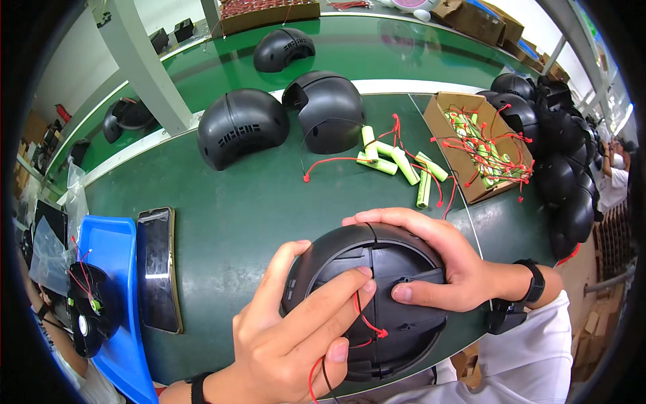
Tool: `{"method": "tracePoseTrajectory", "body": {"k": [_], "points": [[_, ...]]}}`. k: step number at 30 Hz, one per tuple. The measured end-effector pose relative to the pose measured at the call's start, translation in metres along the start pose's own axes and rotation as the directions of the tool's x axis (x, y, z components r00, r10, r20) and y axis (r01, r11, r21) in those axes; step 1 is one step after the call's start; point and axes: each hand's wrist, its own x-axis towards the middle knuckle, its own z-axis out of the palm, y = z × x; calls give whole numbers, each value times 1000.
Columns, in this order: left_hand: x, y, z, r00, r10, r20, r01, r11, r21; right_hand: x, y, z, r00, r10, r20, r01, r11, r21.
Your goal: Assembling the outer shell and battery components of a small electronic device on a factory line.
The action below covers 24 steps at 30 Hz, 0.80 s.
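A black domed plastic shell (407,259) lies at the table's near edge with its ribbed hollow side up. My right hand (451,259) is closed around its right rim, with the thumb pressed on the inside. My left hand (293,330) grips the left side, one finger on the rim and two fingertips pressed against the middle seam. Thin red and black wires with a small red plug (382,333) come out beside those fingertips. More wire (315,380) hangs below my left thumb; whether the hand pinches it cannot be told. What lies under my left palm is hidden.
Loose green battery cells (404,165) with red leads lie beyond the shell, beside a cardboard box (441,111) of more. Black shells (243,128) stand farther back, others (558,175) pile at right. Left are a phone (156,269), a blue tray (108,225) and another person's arm (64,343).
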Motion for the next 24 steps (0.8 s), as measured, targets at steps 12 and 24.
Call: {"method": "tracePoseTrajectory", "body": {"k": [12,24], "points": [[-2,-1,1,1000,6,9,-6,1000,-27,1,17,10,989,-143,-44,148,979,138],[-3,-13,3,999,39,-15,-40,995,-94,3,23,14,948,-300,-106,308,948,76]]}}
